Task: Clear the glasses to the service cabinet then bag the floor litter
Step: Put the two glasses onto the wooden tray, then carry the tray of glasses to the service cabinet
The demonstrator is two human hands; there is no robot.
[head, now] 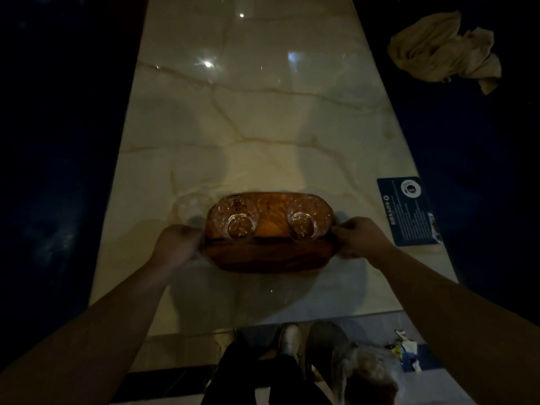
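An amber-brown oval tray (268, 257) sits near the front of a long marble table (248, 118). Two clear cut glasses stand upright in it, one at the left (236, 219) and one at the right (302, 220). My left hand (176, 244) grips the tray's left end and my right hand (361, 233) grips its right end. On the floor at the lower right lies litter: crumpled wrappers (406, 350) and a clear plastic bag (368, 372).
A blue printed card (407, 210) lies at the table's right edge. A crumpled beige cloth (444, 51) rests on the dark seat at the upper right. Dark seating flanks both sides. My feet (292, 340) stand at the table's near end.
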